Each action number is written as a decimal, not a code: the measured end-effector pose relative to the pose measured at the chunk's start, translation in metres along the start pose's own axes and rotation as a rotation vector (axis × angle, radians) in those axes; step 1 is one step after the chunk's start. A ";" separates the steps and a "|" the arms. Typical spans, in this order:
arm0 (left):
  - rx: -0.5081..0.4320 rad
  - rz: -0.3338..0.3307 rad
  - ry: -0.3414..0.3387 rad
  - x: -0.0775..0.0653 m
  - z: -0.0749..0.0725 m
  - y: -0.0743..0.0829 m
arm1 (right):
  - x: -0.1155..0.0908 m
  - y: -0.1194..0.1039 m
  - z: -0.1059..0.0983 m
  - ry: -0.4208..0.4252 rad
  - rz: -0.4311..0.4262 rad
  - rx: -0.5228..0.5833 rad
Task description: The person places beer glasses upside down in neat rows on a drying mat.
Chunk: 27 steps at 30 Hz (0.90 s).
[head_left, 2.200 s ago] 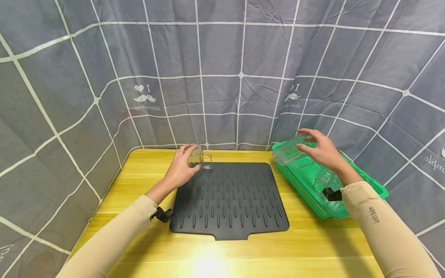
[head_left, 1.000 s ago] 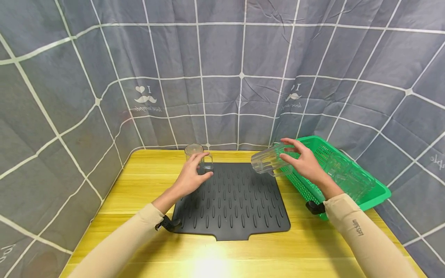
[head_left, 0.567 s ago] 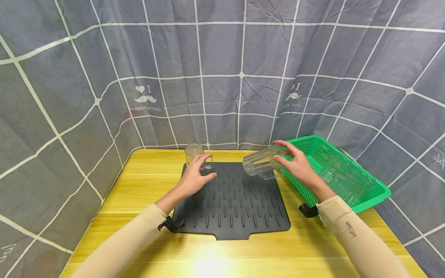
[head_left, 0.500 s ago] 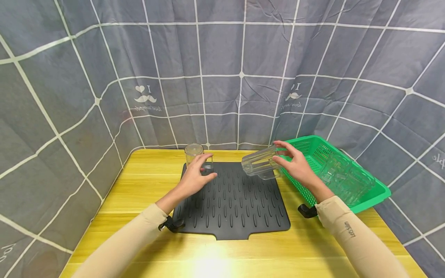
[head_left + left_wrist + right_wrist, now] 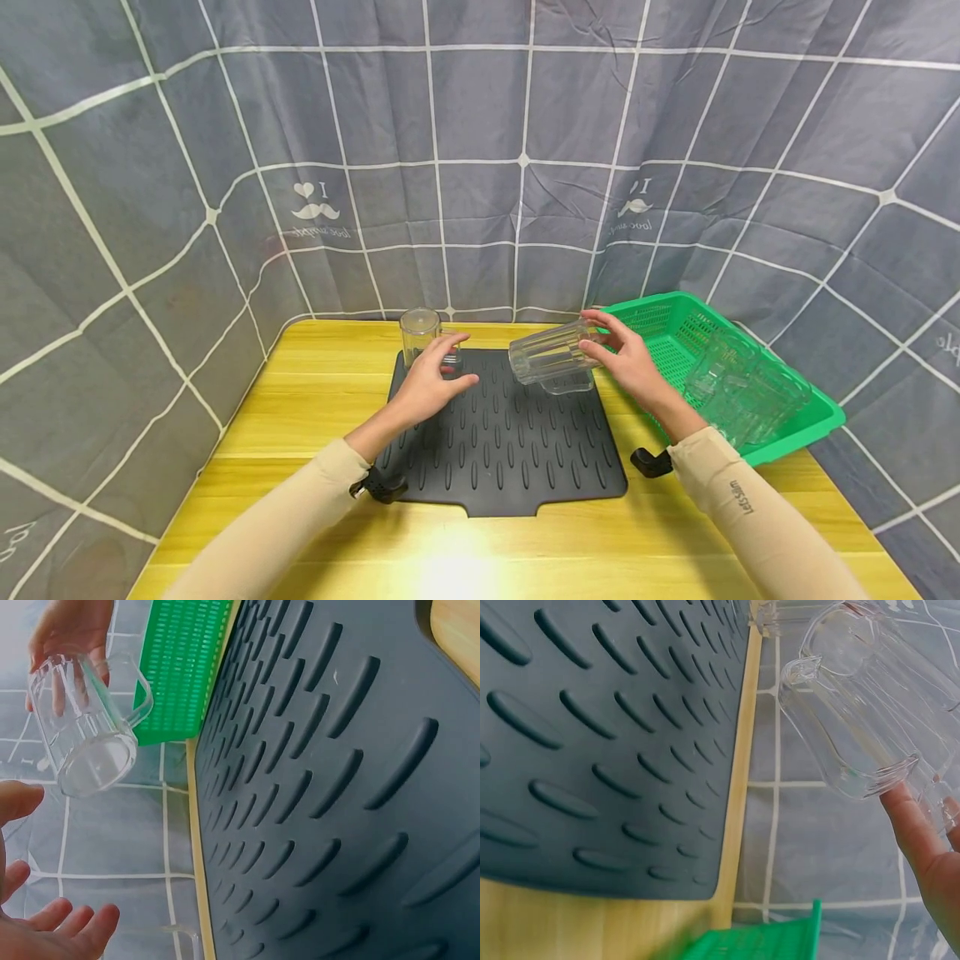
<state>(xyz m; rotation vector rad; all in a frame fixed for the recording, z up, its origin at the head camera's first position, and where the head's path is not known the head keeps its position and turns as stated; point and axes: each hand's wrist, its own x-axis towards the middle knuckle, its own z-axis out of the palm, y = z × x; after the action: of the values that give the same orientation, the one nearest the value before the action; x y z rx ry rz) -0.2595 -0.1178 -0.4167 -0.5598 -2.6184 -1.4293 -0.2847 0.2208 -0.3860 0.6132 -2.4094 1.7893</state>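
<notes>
My right hand (image 5: 630, 362) grips a clear glass mug (image 5: 551, 354) by one end, its fingers and thumb around it. The mug lies tilted nearly sideways in the air above the back right of the black ridged mat (image 5: 502, 433), handle hanging below. In the left wrist view, the far end of this mug points toward my left hand (image 5: 431, 387), which is spread with nothing between fingers and thumb. Behind that hand, a second clear mug (image 5: 418, 329) stands at the mat's back left corner, its handle partly hidden by my fingers.
A green perforated basket (image 5: 832, 412) with several clear glass mugs (image 5: 738, 392) sits to the right of the mat. Both rest on a yellow wooden table (image 5: 330, 350). A grey curtain (image 5: 480, 200) with white lines hangs around the back and sides.
My right hand has carried its mug left from above the basket to above the mat. My left hand has released the standing mug and drawn back toward the right.
</notes>
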 end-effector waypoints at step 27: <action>-0.171 -0.023 -0.066 0.004 0.023 0.004 | -0.004 0.012 0.035 -0.014 0.116 0.155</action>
<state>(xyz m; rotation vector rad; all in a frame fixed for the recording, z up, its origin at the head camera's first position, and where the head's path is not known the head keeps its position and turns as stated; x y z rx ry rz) -0.2604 -0.0957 -0.4256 -0.6059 -2.5751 -1.6813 -0.2792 0.1918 -0.4087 0.5105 -2.3769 2.0387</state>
